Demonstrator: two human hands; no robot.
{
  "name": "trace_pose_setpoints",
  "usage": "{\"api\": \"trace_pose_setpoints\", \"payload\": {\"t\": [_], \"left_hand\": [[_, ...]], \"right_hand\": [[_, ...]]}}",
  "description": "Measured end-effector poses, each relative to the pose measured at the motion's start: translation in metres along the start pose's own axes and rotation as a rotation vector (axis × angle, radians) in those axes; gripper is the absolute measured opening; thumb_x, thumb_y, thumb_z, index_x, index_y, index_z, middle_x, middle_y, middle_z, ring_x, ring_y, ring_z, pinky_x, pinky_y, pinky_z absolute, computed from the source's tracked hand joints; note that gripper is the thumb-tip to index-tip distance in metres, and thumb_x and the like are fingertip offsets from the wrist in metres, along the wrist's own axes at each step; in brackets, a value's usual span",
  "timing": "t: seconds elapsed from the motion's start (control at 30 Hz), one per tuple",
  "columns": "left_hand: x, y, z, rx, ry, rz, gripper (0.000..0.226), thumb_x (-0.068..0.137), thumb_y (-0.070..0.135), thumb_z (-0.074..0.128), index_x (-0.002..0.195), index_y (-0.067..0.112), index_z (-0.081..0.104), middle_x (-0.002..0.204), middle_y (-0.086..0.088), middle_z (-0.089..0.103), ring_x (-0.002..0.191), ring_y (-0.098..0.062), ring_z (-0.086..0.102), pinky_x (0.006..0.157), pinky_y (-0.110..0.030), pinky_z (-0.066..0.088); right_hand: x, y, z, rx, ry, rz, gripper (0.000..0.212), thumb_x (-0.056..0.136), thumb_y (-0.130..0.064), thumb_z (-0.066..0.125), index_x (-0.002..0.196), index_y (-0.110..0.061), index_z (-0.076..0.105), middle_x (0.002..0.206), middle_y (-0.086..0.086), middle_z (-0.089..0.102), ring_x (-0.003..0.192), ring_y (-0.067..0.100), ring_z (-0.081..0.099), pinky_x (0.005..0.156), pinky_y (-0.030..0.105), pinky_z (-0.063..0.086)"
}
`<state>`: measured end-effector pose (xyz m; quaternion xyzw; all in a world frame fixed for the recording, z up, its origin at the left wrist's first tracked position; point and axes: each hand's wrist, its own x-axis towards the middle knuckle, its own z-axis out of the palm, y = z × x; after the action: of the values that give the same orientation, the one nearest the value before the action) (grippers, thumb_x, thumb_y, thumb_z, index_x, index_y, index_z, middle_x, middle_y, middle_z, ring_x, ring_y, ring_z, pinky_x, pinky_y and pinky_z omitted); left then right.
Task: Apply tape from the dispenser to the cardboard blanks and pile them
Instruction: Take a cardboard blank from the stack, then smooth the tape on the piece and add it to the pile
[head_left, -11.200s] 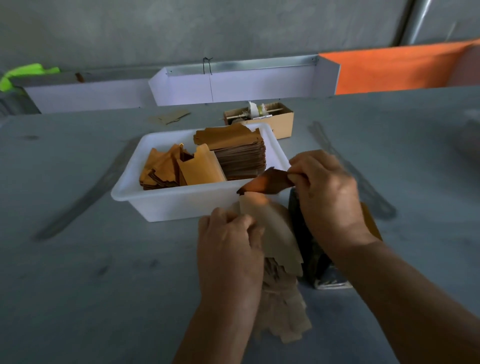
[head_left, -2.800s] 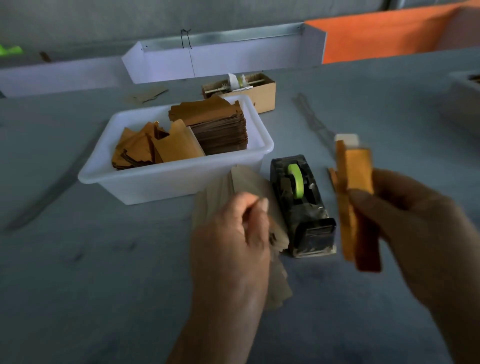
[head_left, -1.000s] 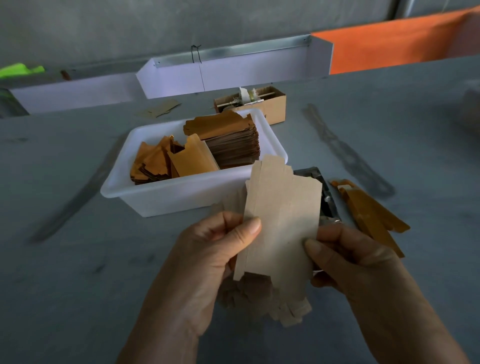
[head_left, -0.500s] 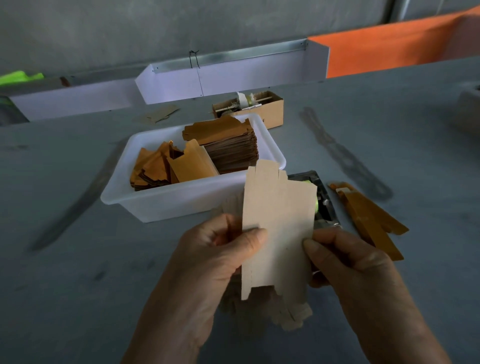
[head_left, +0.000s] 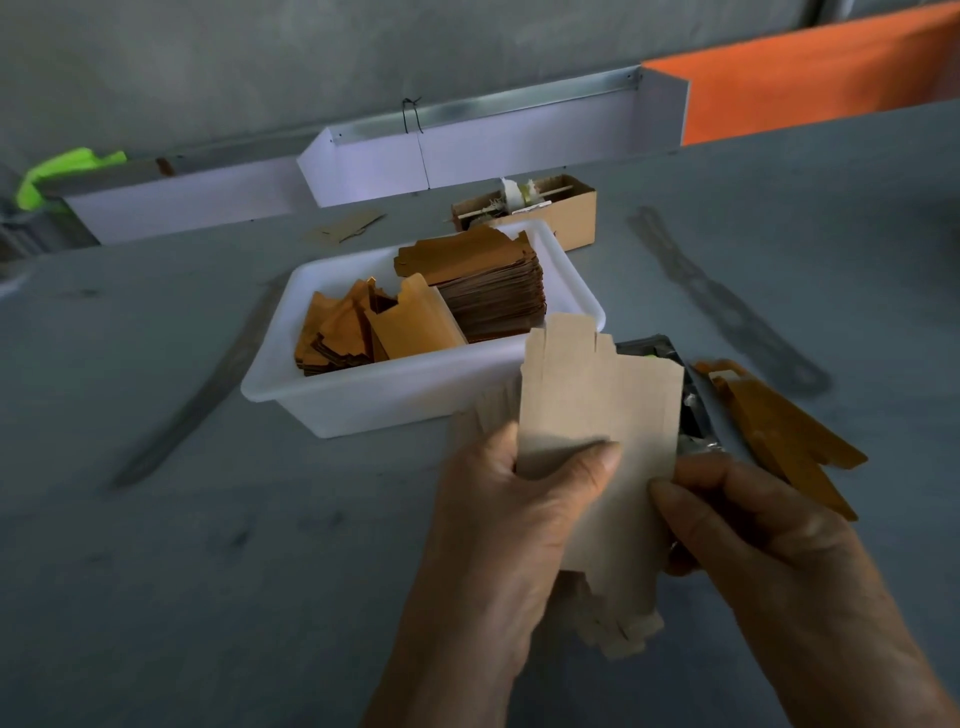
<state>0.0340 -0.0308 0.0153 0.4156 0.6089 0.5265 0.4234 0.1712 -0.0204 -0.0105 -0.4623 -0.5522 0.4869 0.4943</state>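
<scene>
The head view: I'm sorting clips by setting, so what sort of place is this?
Probably a small packaging workbench. A white tub holds stacked die-cut blanks, both hands hold a flat cardboard blank, and a tape dispenser sits partly hidden behind it on a grey table.

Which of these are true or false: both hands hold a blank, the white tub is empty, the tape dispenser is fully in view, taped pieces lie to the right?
1. Both the left hand and the right hand hold the cardboard blank. True.
2. The white tub is empty. False: it holds stacked blanks.
3. The tape dispenser is fully in view. False: the blank hides most of it.
4. Orange-brown pieces lie on the table right of the dispenser. True.
</scene>
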Motion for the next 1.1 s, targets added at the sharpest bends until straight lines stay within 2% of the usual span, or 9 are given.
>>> {"api": "trace_pose_setpoints", "payload": {"t": [0.17,0.33,0.43,0.53,0.67,0.8,0.93,1.0,1.1], "left_hand": [[0.0,-0.005,0.001,0.006,0.003,-0.017,0.01,0.074,0.028,0.076,0.082,0.022,0.075,0.073,0.01,0.074,0.066,0.0,0.067,0.053,-0.01,0.048],[-0.004,-0.007,0.011,0.03,0.038,0.024,0.019,0.062,0.038,0.07,0.08,0.031,0.074,0.069,0.0,0.073,0.07,-0.022,0.071,0.069,-0.049,0.059],[-0.004,-0.009,0.014,0.034,0.01,0.052,0.018,0.066,0.036,0.066,0.076,0.022,0.072,0.066,-0.009,0.07,0.064,-0.026,0.068,0.063,-0.046,0.056],[-0.005,-0.008,0.01,0.024,-0.069,0.031,0.021,0.069,0.038,0.064,0.075,0.019,0.071,0.069,-0.012,0.068,0.062,-0.017,0.063,0.058,-0.035,0.05],[-0.004,-0.009,0.0,0.012,-0.253,-0.041,0.048,0.076,0.058,0.055,0.08,0.012,0.068,0.083,-0.02,0.067,0.078,-0.034,0.066,0.076,-0.046,0.052],[-0.005,-0.008,-0.003,0.057,-0.254,0.031,0.03,0.087,0.042,0.06,0.083,0.013,0.07,0.077,-0.019,0.066,0.067,-0.022,0.062,0.066,-0.041,0.05],[-0.006,-0.004,-0.012,0.048,-0.377,-0.046,0.021,0.092,0.027,0.057,0.097,0.014,0.072,0.096,-0.02,0.07,0.095,-0.036,0.066,0.084,-0.047,0.053],[-0.007,-0.001,-0.012,0.008,-0.449,-0.072,0.021,0.088,0.022,0.059,0.103,0.013,0.071,0.097,-0.015,0.073,0.094,-0.031,0.069,0.076,-0.036,0.059],[-0.007,0.001,-0.011,0.021,-0.43,-0.094,0.031,0.075,0.029,0.067,0.104,0.021,0.067,0.092,-0.001,0.075,0.089,-0.018,0.071,0.085,-0.038,0.056]], "right_hand": [[-0.009,0.001,0.001,-0.264,0.123,-0.184,0.018,0.077,-0.02,0.071,0.078,-0.037,0.068,0.067,-0.021,0.067,0.066,-0.007,0.062,0.055,0.0,0.043],[-0.019,0.002,0.016,-0.586,0.245,-0.39,0.034,0.068,-0.018,0.083,0.093,-0.026,0.061,0.063,-0.011,0.057,0.069,0.004,0.054,0.057,-0.002,0.036],[-0.021,0.001,0.022,-0.491,0.163,-0.399,0.051,0.065,-0.011,0.081,0.103,-0.034,0.056,0.065,-0.008,0.058,0.063,0.003,0.059,0.056,0.003,0.042],[-0.022,-0.006,0.024,-0.355,0.039,-0.361,0.043,0.073,-0.029,0.067,0.112,-0.037,0.052,0.077,-0.014,0.062,0.062,-0.001,0.063,0.055,0.009,0.048],[-0.019,-0.006,0.018,-0.342,-0.013,-0.293,0.037,0.082,-0.028,0.058,0.119,-0.033,0.053,0.078,-0.016,0.065,0.062,-0.003,0.065,0.055,0.012,0.051],[-0.018,-0.007,0.016,-0.206,-0.032,-0.16,0.034,0.077,-0.022,0.062,0.108,-0.035,0.058,0.072,-0.014,0.069,0.058,0.0,0.066,0.053,0.013,0.051],[-0.013,-0.013,0.006,-0.184,0.149,-0.079,0.031,0.061,-0.05,0.063,0.091,-0.038,0.06,0.078,-0.019,0.067,0.066,-0.004,0.064,0.056,0.009,0.048],[-0.008,-0.012,0.0,-0.027,0.072,0.041,0.041,0.055,-0.055,0.061,0.088,-0.031,0.067,0.08,-0.012,0.07,0.073,0.002,0.067,0.062,0.017,0.05],[-0.003,-0.012,0.0,0.269,-0.129,0.201,0.03,0.063,-0.034,0.066,0.09,-0.023,0.073,0.088,0.008,0.073,0.084,0.022,0.07,0.077,0.04,0.054]]}}
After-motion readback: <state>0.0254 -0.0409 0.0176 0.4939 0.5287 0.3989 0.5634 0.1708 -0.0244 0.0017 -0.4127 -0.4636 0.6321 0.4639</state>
